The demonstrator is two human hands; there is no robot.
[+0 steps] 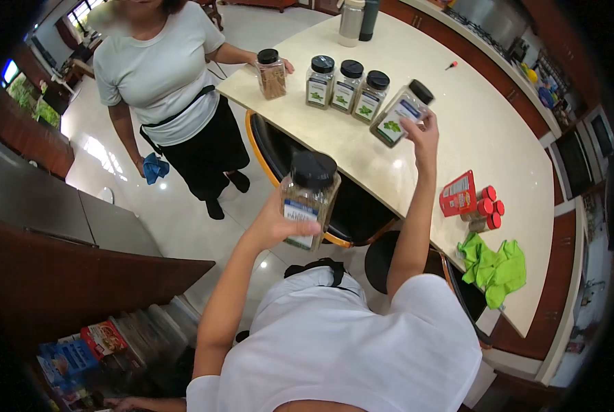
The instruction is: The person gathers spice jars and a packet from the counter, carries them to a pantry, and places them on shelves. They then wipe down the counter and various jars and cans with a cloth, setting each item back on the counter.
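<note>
My left hand (279, 226) is wrapped round a large clear spice jar (310, 199) with a black lid, held upright in front of my body, its label partly under my thumb. On the right, my right hand (422, 134) grips a black-lidded herb jar (397, 118) with a green leaf on its label. That jar leans to one side at the table's near edge. Just left of it stand three similar herb jars in a row: a near one (370, 96), a middle one (346, 86) and a far one (320, 82).
Across the pale table (451, 110), a co-worker (159, 82) touches a jar of brown sticks (271, 74) and holds a blue cloth (155, 168). Red-capped bottles (485, 208), a red pouch (458, 194) and a green cloth (493, 266) lie at right. Black chairs (351, 206) stand below the edge.
</note>
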